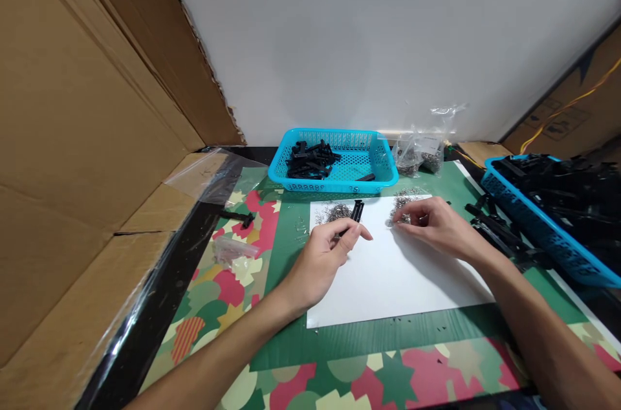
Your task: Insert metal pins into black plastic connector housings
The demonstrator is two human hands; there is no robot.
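Observation:
My left hand (323, 261) grips a slim black plastic part (358, 210), which sticks up beyond the fingers over the white sheet (388, 287). Just behind that hand lies a pile of tiny metal pieces (338, 211). My right hand (436, 222) reaches in from the right, thumb and fingertips brought together at the near edge of a second pile of small metal pieces (405, 200). Whatever is between those fingertips is too small to name.
A blue basket (334, 187) holding black parts stands against the wall. A fuller blue basket (548, 222) is at right, with loose black parts (499, 229) beside it. Clear bags of metal pieces (420, 154) stand at the back. A T-shaped black piece (240, 217) lies left.

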